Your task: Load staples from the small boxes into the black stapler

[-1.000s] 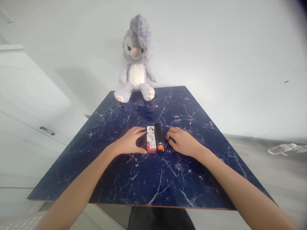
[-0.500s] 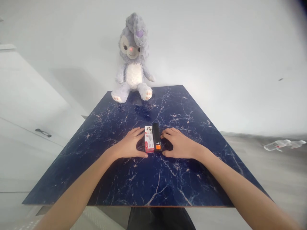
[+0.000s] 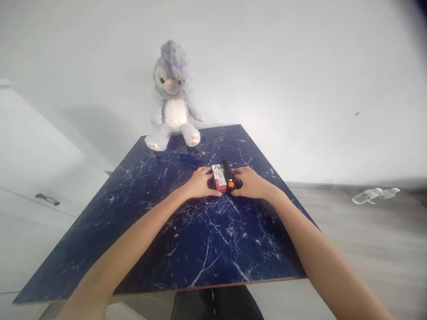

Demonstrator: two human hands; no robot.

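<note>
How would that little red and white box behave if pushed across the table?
The box would probably slide rather than roll: it is flat-sided and lies flat. The table looks glossy, so it may slip easily. It looks like small printed card, so likely light and dentable if squeezed hard.

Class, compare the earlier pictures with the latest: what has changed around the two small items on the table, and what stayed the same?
The right hand has slid left until it touches the black stapler; the left hand has closed against the red-and-white box. Whether either has a grip cannot be told. Box and stapler still lie side by side on the table; the plush rabbit stays put.
</note>
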